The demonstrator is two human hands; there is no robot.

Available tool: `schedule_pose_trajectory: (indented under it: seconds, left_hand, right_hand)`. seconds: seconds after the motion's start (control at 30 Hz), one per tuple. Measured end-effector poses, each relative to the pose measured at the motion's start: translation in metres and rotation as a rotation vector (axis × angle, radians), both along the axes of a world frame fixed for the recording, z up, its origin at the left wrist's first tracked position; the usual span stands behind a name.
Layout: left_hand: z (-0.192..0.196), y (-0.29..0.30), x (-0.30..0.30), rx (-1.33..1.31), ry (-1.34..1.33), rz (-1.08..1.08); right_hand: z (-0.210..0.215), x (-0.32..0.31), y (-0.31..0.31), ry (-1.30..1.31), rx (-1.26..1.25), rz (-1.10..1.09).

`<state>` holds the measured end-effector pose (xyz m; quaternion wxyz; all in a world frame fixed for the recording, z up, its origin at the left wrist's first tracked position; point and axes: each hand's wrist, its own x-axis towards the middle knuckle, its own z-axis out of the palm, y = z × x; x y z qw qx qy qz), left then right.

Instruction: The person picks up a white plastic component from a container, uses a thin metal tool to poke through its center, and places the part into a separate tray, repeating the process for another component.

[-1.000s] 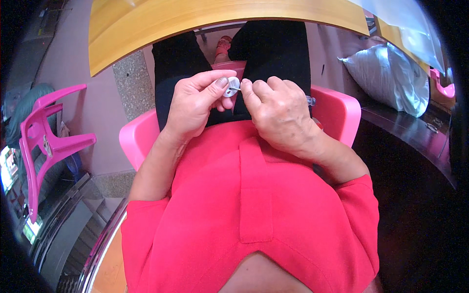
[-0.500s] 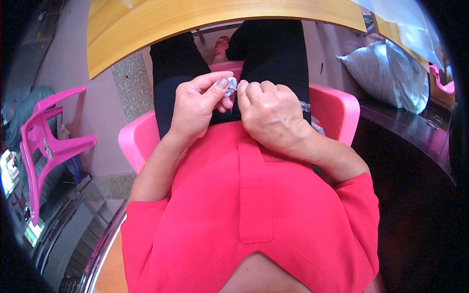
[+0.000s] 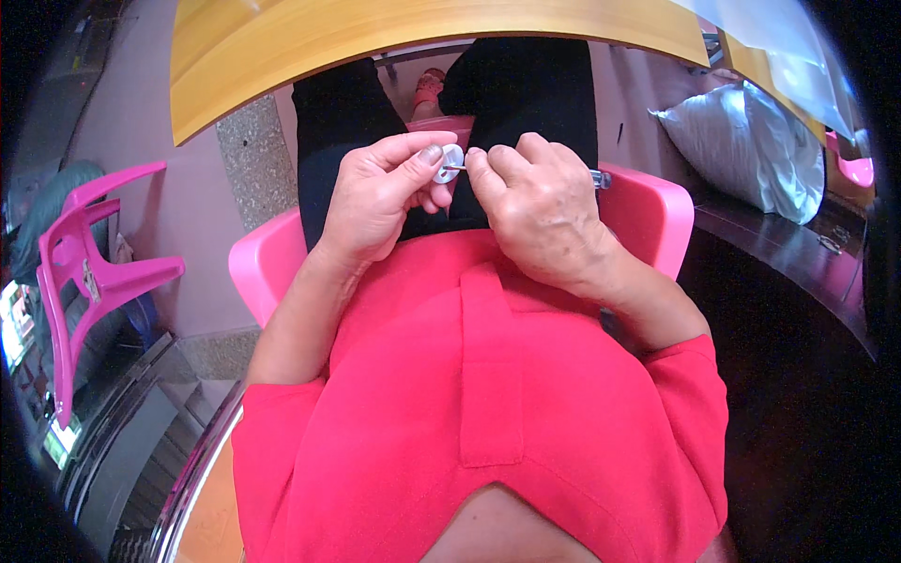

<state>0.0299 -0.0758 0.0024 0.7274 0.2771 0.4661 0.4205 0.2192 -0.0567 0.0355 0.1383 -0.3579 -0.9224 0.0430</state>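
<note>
My left hand (image 3: 380, 192) pinches a small round silver-white disc (image 3: 448, 162) between thumb and forefinger, above my lap. My right hand (image 3: 540, 206) grips a thin tool (image 3: 454, 169) whose metal tip reaches the disc; its other end (image 3: 601, 178) sticks out past the hand's right side. Both hands meet in front of my red shirt, over black trousers. Most of the tool is hidden inside the right fist.
I sit on a pink plastic chair (image 3: 648, 211). A yellow wooden tabletop edge (image 3: 375, 38) curves overhead. Another pink chair (image 3: 84, 253) stands at the left. A white filled sack (image 3: 751, 141) lies at the right beside a dark wooden ledge (image 3: 788, 263).
The hands have stayed together over my lap. The disc now shows more plainly between the left fingertips, and the thin tool tip is visible against it.
</note>
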Motion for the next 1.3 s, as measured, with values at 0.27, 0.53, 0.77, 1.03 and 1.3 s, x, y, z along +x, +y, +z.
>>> schedule_pose_trajectory:
  seconds: [0.27, 0.53, 0.77, 1.03, 1.3]
  left_hand:
    - [0.001, -0.001, 0.003, 0.0, 0.005, 0.029]
    - [-0.003, -0.003, 0.006, -0.032, -0.029, 0.078]
    - [-0.005, -0.006, 0.012, 0.054, 0.067, 0.071]
    - [0.0, -0.001, 0.005, 0.01, -0.136, 0.049]
    - [0.005, 0.001, -0.004, -0.007, -0.277, 0.033]
  right_hand:
    - [-0.003, -0.003, 0.0, -0.019, 0.058, 0.011]
    - [-0.006, -0.007, -0.006, -0.062, 0.084, -0.01]
    - [-0.007, -0.006, -0.005, -0.028, -0.02, -0.014]
    - [0.003, 0.007, 0.006, 0.165, -0.334, -0.042]
    - [0.001, 0.007, 0.009, 0.374, -0.378, -0.024]
